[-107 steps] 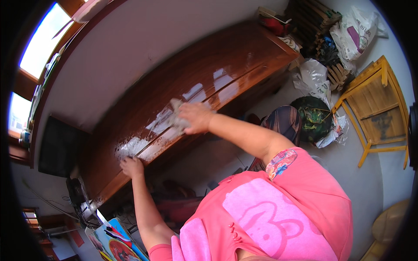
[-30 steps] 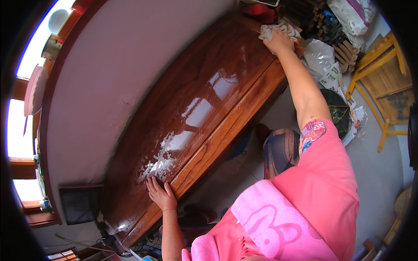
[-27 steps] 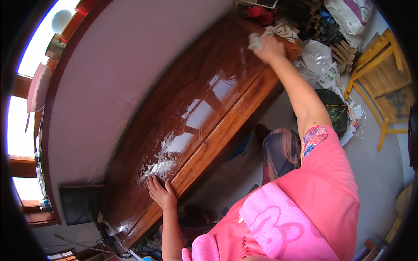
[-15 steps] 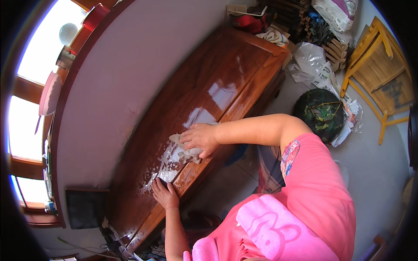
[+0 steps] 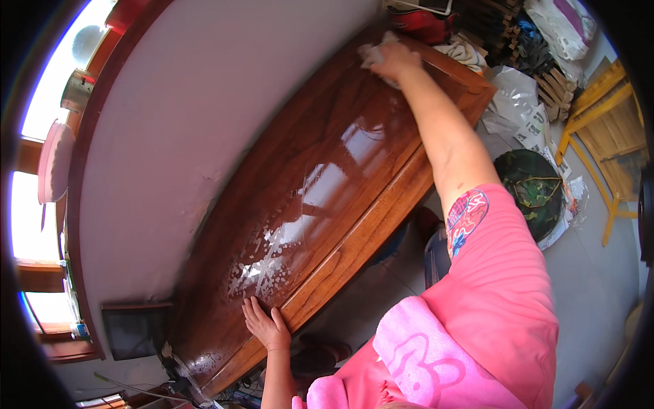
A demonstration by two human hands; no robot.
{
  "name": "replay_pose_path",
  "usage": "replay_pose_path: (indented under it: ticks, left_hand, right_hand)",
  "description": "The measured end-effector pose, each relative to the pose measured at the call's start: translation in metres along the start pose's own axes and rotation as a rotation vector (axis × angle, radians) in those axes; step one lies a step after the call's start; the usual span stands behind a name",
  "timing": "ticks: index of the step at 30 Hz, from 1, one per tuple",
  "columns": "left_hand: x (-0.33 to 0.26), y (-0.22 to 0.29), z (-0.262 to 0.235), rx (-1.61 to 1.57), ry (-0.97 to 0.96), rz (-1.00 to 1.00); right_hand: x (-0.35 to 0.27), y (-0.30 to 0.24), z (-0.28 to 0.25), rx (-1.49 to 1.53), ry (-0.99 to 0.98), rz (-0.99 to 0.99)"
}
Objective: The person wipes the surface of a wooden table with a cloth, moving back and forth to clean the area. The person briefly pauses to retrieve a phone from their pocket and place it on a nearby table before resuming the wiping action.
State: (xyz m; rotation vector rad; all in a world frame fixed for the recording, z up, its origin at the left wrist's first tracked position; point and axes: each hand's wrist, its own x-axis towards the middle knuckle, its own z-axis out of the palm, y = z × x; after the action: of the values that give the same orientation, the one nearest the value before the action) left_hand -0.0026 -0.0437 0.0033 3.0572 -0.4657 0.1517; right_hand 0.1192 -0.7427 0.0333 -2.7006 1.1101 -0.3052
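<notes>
A long, glossy reddish-brown wooden table (image 5: 327, 235) stretches from lower left to upper right, with wet patches and droplets shining on its top. At its far end my right hand (image 5: 396, 60), arm outstretched, presses a pale greyish cloth (image 5: 372, 56) onto the wood. My fingers close over the cloth and hide part of it. Much nearer, my left hand (image 5: 266, 326) lies flat on the table's front edge, fingers spread and holding nothing. Just beyond its fingertips is the patch of water spots (image 5: 262, 266).
A pale wall (image 5: 163, 136) runs along the table's far side. Beyond the right end sit a red bag (image 5: 419, 26), a folded striped cloth (image 5: 463, 56) and stacked wood pieces (image 5: 555, 92). A camouflage round object (image 5: 530, 194) and a yellow wooden chair (image 5: 603, 136) are on the floor at right.
My right hand has slid the cloth from the table's middle to its far upper end, straightening the arm. The left hand stays flat at the front edge. The whole view has shifted slightly.
</notes>
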Motion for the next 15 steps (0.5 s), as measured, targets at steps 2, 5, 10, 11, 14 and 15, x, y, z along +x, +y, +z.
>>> replay_pose_path:
  ticks: [2,5,10,11,14,15]
  left_hand:
    - [0.001,0.001,-0.001,0.0,0.0,0.001]
    - [-0.002,-0.002,0.002,0.01,-0.003,-0.003]
    - [0.001,0.001,0.0,0.008,-0.017,-0.014]
    - [0.001,0.001,0.001,0.014,-0.017,-0.02]
    - [0.002,-0.002,0.005,0.023,-0.016,-0.031]
    - [0.0,-0.003,0.006,0.021,-0.016,-0.035]
  right_hand:
    - [0.019,0.026,-0.003,-0.016,-0.005,0.095]
    - [0.013,0.051,0.0,-0.013,0.096,0.103]
    - [-0.037,0.087,-0.008,-0.015,0.108,0.072]
    - [-0.052,0.091,-0.012,-0.018,0.085,0.053]
    - [-0.104,0.102,-0.014,-0.061,0.145,-0.017]
    - [-0.122,0.098,-0.02,-0.046,0.107,-0.044]
